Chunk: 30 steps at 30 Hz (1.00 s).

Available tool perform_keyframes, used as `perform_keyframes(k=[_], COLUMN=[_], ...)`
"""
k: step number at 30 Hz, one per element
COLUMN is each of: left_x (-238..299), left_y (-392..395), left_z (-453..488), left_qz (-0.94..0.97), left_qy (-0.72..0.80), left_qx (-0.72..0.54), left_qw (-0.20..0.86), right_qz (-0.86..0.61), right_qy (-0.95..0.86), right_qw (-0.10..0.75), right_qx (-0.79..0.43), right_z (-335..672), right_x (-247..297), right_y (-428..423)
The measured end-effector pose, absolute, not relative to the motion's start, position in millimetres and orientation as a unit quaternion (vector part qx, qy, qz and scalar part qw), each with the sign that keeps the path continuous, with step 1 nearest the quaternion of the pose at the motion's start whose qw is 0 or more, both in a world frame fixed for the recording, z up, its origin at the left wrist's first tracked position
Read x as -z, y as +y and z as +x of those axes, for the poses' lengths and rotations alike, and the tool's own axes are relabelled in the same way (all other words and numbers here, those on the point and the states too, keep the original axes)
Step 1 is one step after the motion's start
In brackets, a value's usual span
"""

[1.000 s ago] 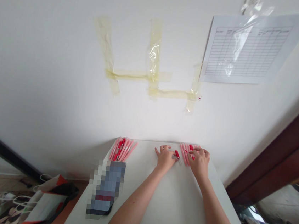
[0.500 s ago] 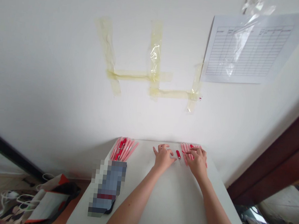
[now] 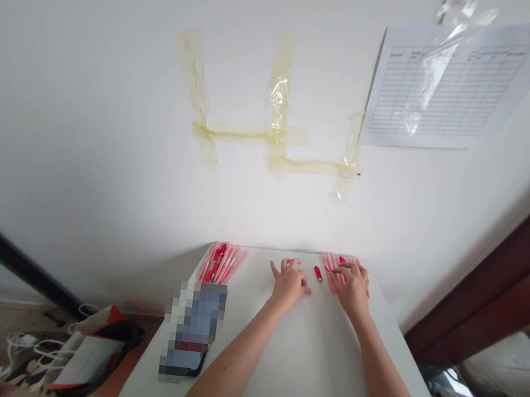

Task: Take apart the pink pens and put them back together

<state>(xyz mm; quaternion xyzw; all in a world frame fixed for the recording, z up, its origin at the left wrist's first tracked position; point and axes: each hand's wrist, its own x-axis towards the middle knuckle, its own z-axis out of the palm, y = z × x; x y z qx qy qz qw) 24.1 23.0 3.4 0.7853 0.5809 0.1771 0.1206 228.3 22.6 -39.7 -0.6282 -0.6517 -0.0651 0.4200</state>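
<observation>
Both my hands rest at the far end of a white table [image 3: 308,367], near the wall. My left hand [image 3: 288,282] lies flat with its fingers apart and holds nothing. Just right of it a single red cap or pen piece [image 3: 318,273] lies on the table between the hands. My right hand [image 3: 353,287] is on a pile of pink pens [image 3: 334,264] at the far right corner, its fingertips curled onto them; I cannot make out whether it grips one. A second bundle of pink and red pens [image 3: 221,263] lies at the far left corner.
A blurred-out dark object [image 3: 191,336] lies at the table's left edge. Bags and cables [image 3: 73,355] sit on the floor to the left. The wall carries yellowed tape strips [image 3: 274,130] and a printed form [image 3: 447,91]. A dark wooden frame [image 3: 502,280] stands at right.
My left hand has drawn slightly left, away from the red piece, which now lies free between the hands. My right hand stays on the right pen pile.
</observation>
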Motion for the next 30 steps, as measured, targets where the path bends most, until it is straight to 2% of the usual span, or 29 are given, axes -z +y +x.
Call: perform_keyframes(k=[9, 21, 30], left_x=[4, 15, 26], left_y=[20, 16, 16], left_z=[22, 13, 12], left_qz=[0.786, 0.722, 0.729], left_qy=[0.572, 0.59, 0.556], left_qx=[-0.209, -0.349, -0.394], left_qw=[0.107, 0.099, 0.06], right_qz=[-0.63, -0.48, -0.47], right_qy=[-0.652, -0.77, -0.781], right_qw=[0.418, 0.419, 0.41], right_qx=[0.063, 0.027, 0.024], right_z=[227, 216, 205], right_x=[39, 28, 24], right_y=[22, 17, 10])
